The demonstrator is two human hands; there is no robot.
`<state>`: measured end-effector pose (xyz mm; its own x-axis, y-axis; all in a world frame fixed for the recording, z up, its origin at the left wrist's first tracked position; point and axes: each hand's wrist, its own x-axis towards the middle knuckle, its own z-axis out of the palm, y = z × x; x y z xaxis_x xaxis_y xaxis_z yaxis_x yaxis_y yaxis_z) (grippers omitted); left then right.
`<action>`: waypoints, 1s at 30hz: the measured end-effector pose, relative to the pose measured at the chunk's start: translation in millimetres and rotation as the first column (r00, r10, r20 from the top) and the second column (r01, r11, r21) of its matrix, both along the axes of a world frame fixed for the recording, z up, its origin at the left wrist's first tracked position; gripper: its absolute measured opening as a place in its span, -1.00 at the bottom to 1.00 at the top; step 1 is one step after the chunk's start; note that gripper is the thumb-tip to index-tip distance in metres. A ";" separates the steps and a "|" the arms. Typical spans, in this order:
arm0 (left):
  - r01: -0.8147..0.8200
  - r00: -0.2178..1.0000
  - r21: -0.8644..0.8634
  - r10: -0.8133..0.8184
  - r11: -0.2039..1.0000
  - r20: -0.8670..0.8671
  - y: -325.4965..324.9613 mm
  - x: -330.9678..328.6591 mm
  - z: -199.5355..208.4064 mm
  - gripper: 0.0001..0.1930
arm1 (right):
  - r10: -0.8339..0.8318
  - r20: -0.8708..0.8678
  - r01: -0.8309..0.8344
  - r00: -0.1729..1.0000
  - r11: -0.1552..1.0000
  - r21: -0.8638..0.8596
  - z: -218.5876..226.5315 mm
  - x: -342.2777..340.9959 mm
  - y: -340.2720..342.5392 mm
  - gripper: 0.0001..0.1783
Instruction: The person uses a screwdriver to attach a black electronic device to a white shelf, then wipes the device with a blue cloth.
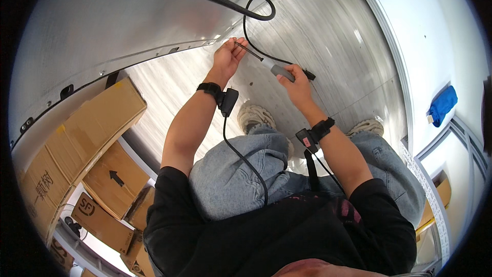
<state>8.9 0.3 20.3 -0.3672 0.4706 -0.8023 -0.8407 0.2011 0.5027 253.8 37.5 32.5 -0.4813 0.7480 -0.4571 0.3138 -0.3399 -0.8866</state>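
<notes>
In the head view, brown cardboard boxes (97,120) stand at far left, below a large grey metal panel (128,25). The left hand (229,58) is near the panel's lower edge, thumb and fingers closed on the upper end of a thin dark rod (249,51), which slants down to the right over the pale floor (338,41). A black cable (265,18) loops above it. Next comes a grey-handled tool (283,73), in line with the rod; whether they join is hard to tell. The right hand (297,84) grips its handle, fingers wrapped round, just beside the cable's black plug (309,75). At far right is a blue bundle (443,105).
</notes>
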 end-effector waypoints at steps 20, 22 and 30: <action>-0.013 1.000 0.004 0.013 1.000 0.011 0.6 -5.6 -12.8 -0.82 | 0.125 0.168 -0.139 0.978 0.988 0.074 29.3 -11.4 4.8 -0.67; 0.018 1.000 -0.010 -0.018 1.000 0.009 0.9 -8.1 -18.3 -0.83 | 0.147 0.203 -0.175 0.968 0.976 0.130 26.3 -12.8 1.4 -0.63; 0.202 0.977 -0.084 -0.207 0.976 -0.056 11.5 -15.7 -38.5 -0.84 | 0.082 0.103 -0.075 0.991 0.995 -0.069 -2.6 -25.5 -19.0 -0.55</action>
